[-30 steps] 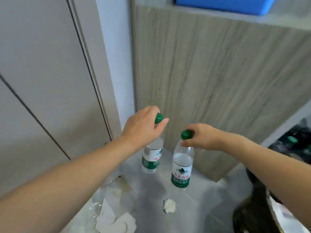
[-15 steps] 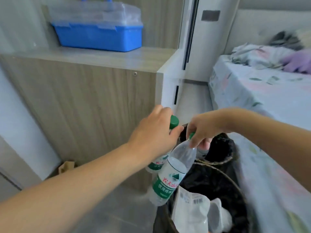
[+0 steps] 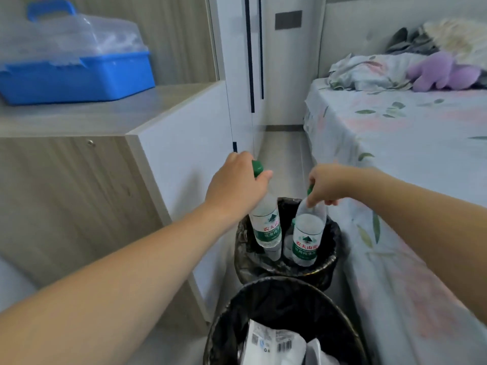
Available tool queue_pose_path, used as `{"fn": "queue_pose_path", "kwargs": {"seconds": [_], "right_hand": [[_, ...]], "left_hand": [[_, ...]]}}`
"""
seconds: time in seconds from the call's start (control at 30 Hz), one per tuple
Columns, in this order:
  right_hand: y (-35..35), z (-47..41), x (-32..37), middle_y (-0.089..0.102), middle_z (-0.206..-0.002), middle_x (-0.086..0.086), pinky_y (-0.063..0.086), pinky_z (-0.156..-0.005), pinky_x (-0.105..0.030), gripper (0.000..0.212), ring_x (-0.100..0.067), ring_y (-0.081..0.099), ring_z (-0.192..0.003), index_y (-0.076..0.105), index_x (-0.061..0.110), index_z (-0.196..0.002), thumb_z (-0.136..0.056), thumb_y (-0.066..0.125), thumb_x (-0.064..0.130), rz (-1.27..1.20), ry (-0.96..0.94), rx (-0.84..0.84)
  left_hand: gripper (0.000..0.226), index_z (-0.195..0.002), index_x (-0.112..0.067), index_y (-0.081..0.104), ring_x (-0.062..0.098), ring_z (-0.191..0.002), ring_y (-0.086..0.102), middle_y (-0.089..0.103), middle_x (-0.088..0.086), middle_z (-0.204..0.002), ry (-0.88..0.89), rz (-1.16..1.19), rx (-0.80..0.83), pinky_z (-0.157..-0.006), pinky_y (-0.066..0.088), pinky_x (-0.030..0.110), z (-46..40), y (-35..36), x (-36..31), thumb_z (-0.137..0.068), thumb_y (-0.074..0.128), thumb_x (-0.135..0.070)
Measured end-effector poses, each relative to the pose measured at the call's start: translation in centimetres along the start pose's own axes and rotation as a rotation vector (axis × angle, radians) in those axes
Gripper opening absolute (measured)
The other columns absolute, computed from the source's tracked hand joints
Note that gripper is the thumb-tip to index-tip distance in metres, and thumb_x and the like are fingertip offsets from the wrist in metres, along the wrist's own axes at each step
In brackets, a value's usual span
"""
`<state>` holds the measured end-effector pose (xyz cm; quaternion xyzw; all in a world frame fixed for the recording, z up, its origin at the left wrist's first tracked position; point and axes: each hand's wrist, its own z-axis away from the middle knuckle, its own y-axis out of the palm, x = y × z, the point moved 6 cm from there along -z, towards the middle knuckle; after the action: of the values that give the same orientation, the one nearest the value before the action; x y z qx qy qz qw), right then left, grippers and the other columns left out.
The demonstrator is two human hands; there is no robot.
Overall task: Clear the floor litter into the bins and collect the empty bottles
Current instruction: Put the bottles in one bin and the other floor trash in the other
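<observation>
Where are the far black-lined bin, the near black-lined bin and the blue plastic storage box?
Far black-lined bin (image 3: 332, 255): head view, right rim.
Near black-lined bin (image 3: 263, 306): head view, inner liner wall.
Blue plastic storage box (image 3: 79, 80): head view, front wall.

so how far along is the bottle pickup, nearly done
Done: the near bin already holds wrappers. In hand: the left hand and right hand each hold a bottle by the neck over the far bin. Left: releasing them. The floor litter isn't in view.
</observation>
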<state>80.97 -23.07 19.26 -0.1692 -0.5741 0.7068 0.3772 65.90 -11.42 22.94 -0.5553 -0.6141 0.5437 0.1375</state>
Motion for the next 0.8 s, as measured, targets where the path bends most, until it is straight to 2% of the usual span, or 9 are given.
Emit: {"fn": "queue_pose_path", "kwargs": {"seconds": [0.1, 0.23, 0.4, 0.5, 0.6, 0.63, 0.7, 0.73, 0.8], "right_hand": [[2.7, -2.2, -0.1, 0.059, -0.066, -0.005, 0.045, -0.052, -0.027, 0.027, -0.021, 0.055, -0.057, 0.056, 0.008, -0.069, -0.079, 0.072, 0.029, 0.132, -0.010, -0.031], [7.1, -4.7, -0.8, 0.049, -0.072, -0.004, 0.044, -0.056, -0.030, 0.014, -0.023, 0.054, -0.069, 0.048, 0.010, -0.075, -0.084, 0.059, 0.013, 0.199, 0.011, 0.005], [11.8, -7.3, -3.0, 0.046, -0.073, -0.005, 0.047, -0.064, -0.034, 0.018, -0.027, 0.052, -0.074, 0.043, 0.013, -0.069, -0.082, 0.051, 0.003, 0.142, 0.075, 0.025], [13.5, -7.9, -3.7, 0.043, -0.073, -0.005, 0.051, -0.071, -0.037, 0.022, -0.028, 0.052, -0.077, 0.039, 0.012, -0.067, -0.082, 0.052, 0.003, 0.149, 0.098, 0.053], [14.2, -8.3, -3.7, 0.038, -0.071, -0.004, 0.047, -0.069, -0.036, 0.027, -0.028, 0.049, -0.077, 0.035, 0.010, -0.064, -0.082, 0.051, -0.001, 0.163, 0.090, 0.041], [14.5, -8.4, -3.7, 0.038, -0.071, -0.004, 0.046, -0.068, -0.036, 0.022, -0.028, 0.048, -0.077, 0.039, 0.008, -0.067, -0.083, 0.051, -0.001, 0.171, 0.081, 0.046], [14.9, -8.4, -3.6, 0.044, -0.079, -0.006, 0.046, -0.070, -0.036, 0.007, -0.030, 0.051, -0.082, 0.055, 0.003, -0.088, -0.084, 0.050, 0.000, 0.195, 0.070, 0.059], [15.2, -8.4, -3.7, 0.050, -0.088, -0.009, 0.047, -0.072, -0.036, 0.019, -0.031, 0.054, -0.087, 0.058, 0.003, -0.102, -0.084, 0.050, 0.000, 0.201, 0.073, 0.069], [15.5, -8.3, -3.6, 0.056, -0.108, -0.012, 0.048, -0.076, -0.038, 0.030, -0.033, 0.058, -0.099, 0.058, 0.004, -0.113, -0.085, 0.050, 0.001, 0.223, 0.072, 0.074]], "left_hand": [[0.031, -0.097, -0.017, 0.053, 0.019, -0.081, 0.053, 0.052, 0.000, -0.097, -0.082, -0.031, 0.107, -0.065, 0.038, 0.031, -1.0, 4.9, 2.3, -0.090, 0.055, -0.047], [0.029, -0.089, -0.017, 0.053, 0.019, -0.079, 0.053, 0.055, -0.001, -0.089, -0.122, -0.121, 0.279, -0.058, 0.036, 0.029, -1.0, 10.9, 4.6, -0.088, 0.061, -0.044], [0.026, -0.094, -0.016, 0.055, 0.022, -0.085, 0.057, 0.060, 0.001, -0.091, -0.119, -0.274, 0.422, -0.070, 0.046, 0.033, -0.9, 15.5, 6.6, -0.085, 0.064, -0.039], [0.027, -0.098, -0.021, 0.055, 0.023, -0.091, 0.059, 0.063, -0.001, -0.094, -0.045, -0.449, 0.438, -0.078, 0.042, 0.036, -1.2, 17.1, 7.4, -0.085, 0.062, -0.044], [0.029, -0.102, -0.023, 0.058, 0.024, -0.098, 0.057, 0.064, -0.001, -0.097, 0.024, -0.574, 0.453, -0.086, 0.036, 0.038, -1.3, 18.3, 8.1, -0.084, 0.061, -0.046], [0.029, -0.102, -0.024, 0.059, 0.024, -0.100, 0.055, 0.064, 0.000, -0.097, 0.038, -0.598, 0.459, -0.087, 0.035, 0.037, -1.2, 18.6, 8.3, -0.084, 0.061, -0.046], [0.027, -0.100, -0.025, 0.060, 0.025, -0.103, 0.050, 0.063, -0.001, -0.097, 0.058, -0.628, 0.458, -0.088, 0.032, 0.038, -0.9, 19.1, 8.7, -0.084, 0.060, -0.046], [0.026, -0.099, -0.025, 0.060, 0.025, -0.104, 0.048, 0.064, -0.001, -0.097, 0.063, -0.639, 0.456, -0.087, 0.030, 0.038, -0.8, 19.4, 8.8, -0.084, 0.060, -0.045], [0.024, -0.097, -0.024, 0.060, 0.026, -0.105, 0.046, 0.064, 0.000, -0.096, 0.064, -0.647, 0.461, -0.088, 0.029, 0.039, -0.5, 19.9, 8.9, -0.084, 0.060, -0.044]]}}
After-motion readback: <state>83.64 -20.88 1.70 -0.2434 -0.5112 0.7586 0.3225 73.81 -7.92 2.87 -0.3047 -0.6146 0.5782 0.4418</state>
